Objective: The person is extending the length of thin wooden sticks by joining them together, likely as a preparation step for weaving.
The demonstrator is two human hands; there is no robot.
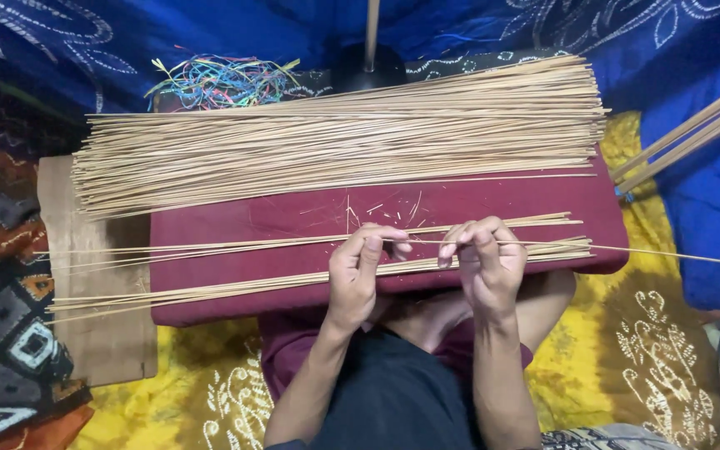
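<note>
Between left hand and right hand (both pinching): thin stick.

A padded board lies across the middle of the frame, over the person's lap. On its upper part rests a big pile of thin sticks, which runs from left to right and passes beyond the board's left edge. Below this pile, two smaller bunches of sticks lie on the board's lower part. Both hands are at the lower centre, on the board's near edge: the left hand stands left of the right hand, and one single stick runs between them and out to the right edge. A tangle of threads lies behind the big pile, at upper left. More sticks lean at the upper right. A flat mat lies under the board's left end.
</note>
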